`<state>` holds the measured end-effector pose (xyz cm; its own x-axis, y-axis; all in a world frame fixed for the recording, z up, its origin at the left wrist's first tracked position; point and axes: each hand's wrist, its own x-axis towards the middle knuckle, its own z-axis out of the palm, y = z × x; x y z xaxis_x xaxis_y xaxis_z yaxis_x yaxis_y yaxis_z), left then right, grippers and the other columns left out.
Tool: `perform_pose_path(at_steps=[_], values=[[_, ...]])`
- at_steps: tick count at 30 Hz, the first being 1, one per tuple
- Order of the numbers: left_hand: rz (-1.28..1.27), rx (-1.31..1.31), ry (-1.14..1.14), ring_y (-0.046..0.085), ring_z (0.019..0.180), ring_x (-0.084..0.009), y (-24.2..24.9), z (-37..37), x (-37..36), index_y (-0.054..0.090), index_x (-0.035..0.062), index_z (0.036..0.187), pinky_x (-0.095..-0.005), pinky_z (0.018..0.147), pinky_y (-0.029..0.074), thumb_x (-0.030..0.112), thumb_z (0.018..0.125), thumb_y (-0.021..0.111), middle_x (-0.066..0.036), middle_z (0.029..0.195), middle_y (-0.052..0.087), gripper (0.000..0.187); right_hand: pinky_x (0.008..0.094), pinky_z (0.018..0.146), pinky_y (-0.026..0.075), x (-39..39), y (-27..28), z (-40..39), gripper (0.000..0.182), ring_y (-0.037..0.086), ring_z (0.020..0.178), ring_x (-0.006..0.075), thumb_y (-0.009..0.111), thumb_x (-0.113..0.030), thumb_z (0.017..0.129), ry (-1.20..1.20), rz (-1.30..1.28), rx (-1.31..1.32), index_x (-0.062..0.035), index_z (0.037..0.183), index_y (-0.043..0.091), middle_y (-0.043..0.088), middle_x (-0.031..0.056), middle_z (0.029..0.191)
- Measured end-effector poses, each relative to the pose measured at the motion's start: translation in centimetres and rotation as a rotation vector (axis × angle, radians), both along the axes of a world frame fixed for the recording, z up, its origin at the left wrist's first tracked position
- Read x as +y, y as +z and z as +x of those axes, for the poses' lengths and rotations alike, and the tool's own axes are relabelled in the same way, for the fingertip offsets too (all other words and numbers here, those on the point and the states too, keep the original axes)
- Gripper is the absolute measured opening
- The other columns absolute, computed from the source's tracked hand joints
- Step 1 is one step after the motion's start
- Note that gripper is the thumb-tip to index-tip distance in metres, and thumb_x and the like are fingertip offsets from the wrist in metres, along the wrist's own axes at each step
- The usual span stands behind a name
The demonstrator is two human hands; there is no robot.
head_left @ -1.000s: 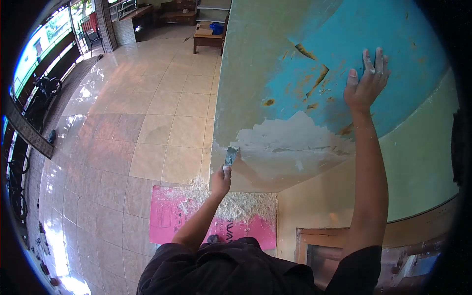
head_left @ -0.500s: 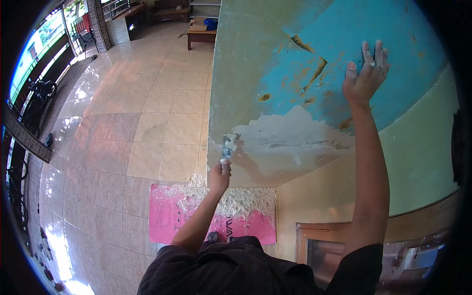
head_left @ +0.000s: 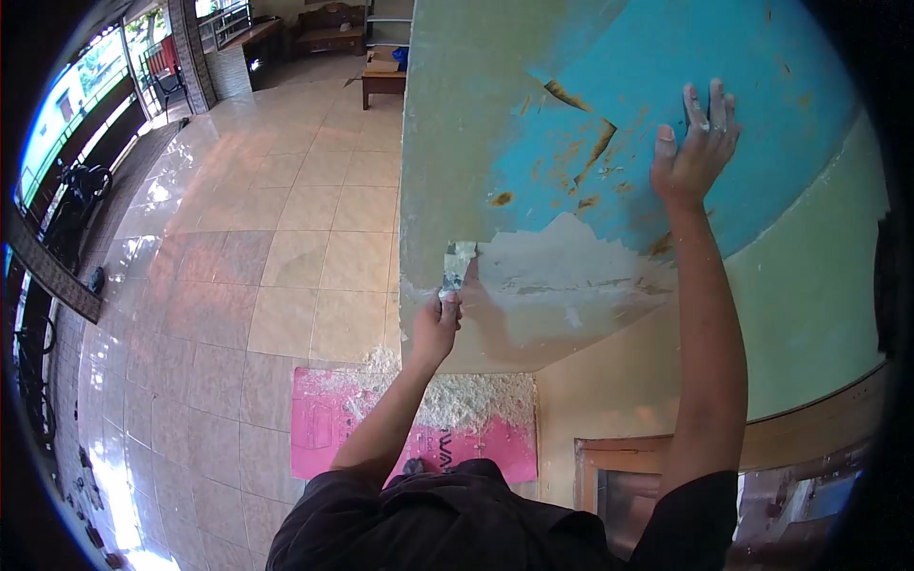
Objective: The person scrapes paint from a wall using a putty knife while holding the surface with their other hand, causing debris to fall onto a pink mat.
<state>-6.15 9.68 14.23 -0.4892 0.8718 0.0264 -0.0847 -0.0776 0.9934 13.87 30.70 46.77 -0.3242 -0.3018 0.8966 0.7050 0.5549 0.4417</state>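
My left hand (head_left: 436,328) is closed around the handle of a paint scraper (head_left: 460,262), its blade pointing up at the wall. The blade is at the left edge of a bare, pale grey scraped patch (head_left: 571,249), beside olive-green paint (head_left: 447,143). My right hand (head_left: 695,160) lies on the blue painted area (head_left: 533,181) higher up, fingers spread and dusted white, holding nothing. Between the hands, the blue paint has brown gouges and flaked spots (head_left: 597,152).
On the floor below lies a pink cardboard sheet (head_left: 324,443) covered with paint flakes (head_left: 466,400). A wooden frame (head_left: 583,476) is at lower right. Tiled floor (head_left: 286,214) stretches left toward a low table (head_left: 384,86) and a parked motorcycle (head_left: 81,195).
My left hand has moved a little up and to the right with the scraper, whose blade is now tilted rightward. My right hand stays spread on the wall; the view has shifted slightly.
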Motion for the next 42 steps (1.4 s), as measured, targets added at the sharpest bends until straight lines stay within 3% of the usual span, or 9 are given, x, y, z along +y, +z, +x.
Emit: perform_pose_path(at_steps=[6,14,20,24,30,32,34,39,42], values=[[0.042,0.145,0.02,0.054,0.061,-0.0121,2.1,-1.6,-0.4,0.057,-0.0011,0.095,-0.0286,0.057,0.045,0.036,0.1,0.046,-0.004,0.068,0.056,0.039,0.0623,0.105,0.023,0.1,-0.1,0.1,0.046,0.035,0.133,0.0367,0.04,-0.048,0.096,0.003,0.008,0.004,-0.0221,0.132,0.049,0.039,0.0088,0.145],[0.044,-0.074,-0.009,0.056,0.065,-0.0134,-3.6,-0.8,-5.2,0.053,-0.002,0.104,-0.0282,0.06,0.047,0.021,0.098,0.047,-0.006,0.075,0.057,0.024,0.0632,0.104,0.023,0.2,-0.3,0.1,0.046,0.036,0.133,0.0361,0.039,-0.049,0.096,0.018,0.017,0.024,-0.0234,0.132,0.05,0.041,0.0081,0.144],[0.184,0.685,0.189,0.065,0.066,-0.0324,-0.7,-0.9,-6.9,0.056,0.0022,0.107,-0.0374,0.06,0.051,0.011,0.089,0.056,-0.018,0.078,0.063,0.02,0.063,0.105,0.023,0.1,-0.3,0.2,0.045,0.036,0.133,0.0357,0.04,-0.049,0.095,-0.004,0.0,0.03,-0.0234,0.132,0.05,0.042,0.0086,0.144],[-0.206,0.756,0.231,0.062,0.073,-0.0389,-1.6,-2.9,-5.3,0.058,0.007,0.108,-0.0451,0.061,0.048,0.013,0.088,0.059,-0.019,0.081,0.063,0.021,0.0631,0.105,0.023,-0.2,-0.6,0.2,0.045,0.036,0.133,0.036,0.04,-0.048,0.095,-0.006,-0.013,0.03,-0.0231,0.132,0.05,0.041,0.0089,0.145],[0.039,0.759,0.362,0.061,0.079,-0.0415,-2.7,-1.8,-6.8,0.055,0.0029,0.109,-0.046,0.068,0.048,0.025,0.094,0.051,-0.022,0.083,0.062,0.027,0.0632,0.105,0.024,-0.1,-0.4,0.2,0.046,0.036,0.133,0.0363,0.04,-0.048,0.095,-0.008,-0.024,0.034,-0.0228,0.132,0.051,0.041,0.0092,0.145],[-0.204,0.438,0.16,0.06,0.077,-0.0435,-5.8,-2.7,-5.4,0.055,0.0016,0.105,-0.0471,0.069,0.047,0.024,0.096,0.047,-0.02,0.082,0.062,0.025,0.0632,0.105,0.024,-0.1,-0.4,0.2,0.046,0.036,0.133,0.0363,0.04,-0.048,0.095,0.0,-0.015,0.032,-0.0229,0.132,0.051,0.041,0.0091,0.145],[-0.182,0.524,0.174,0.061,0.07,-0.0339,-7.2,-2.8,-5.3,0.054,0.0008,0.099,-0.042,0.066,0.049,0.03,0.099,0.044,-0.015,0.077,0.061,0.031,0.0631,0.105,0.024,-0.1,-0.3,0.1,0.046,0.037,0.133,0.0364,0.04,-0.048,0.095,0.003,-0.006,0.035,-0.0233,0.132,0.05,0.041,0.0088,0.145],[-0.101,-0.193,0.038,0.046,0.056,-0.0079,-12.4,-2.4,-5.8,0.053,0.0043,0.091,-0.0248,0.051,0.04,0.043,0.1,0.041,0.0,0.065,0.049,0.042,0.0626,0.105,0.024,0.0,-0.5,0.0,0.047,0.037,0.132,0.0362,0.038,-0.05,0.096,-0.005,-0.003,0.044,-0.024,0.133,0.049,0.041,0.0083,0.145],[-0.167,-0.455,-0.034,0.04,0.046,-0.0071,-14.1,-2.8,-5.7,0.051,0.009,0.084,-0.0237,0.041,0.034,0.047,0.101,0.036,0.002,0.058,0.043,0.045,0.0629,0.105,0.024,0.2,-0.4,0.1,0.047,0.037,0.132,0.0362,0.038,-0.05,0.096,0.004,0.007,0.04,-0.0242,0.134,0.048,0.041,0.0082,0.145]])
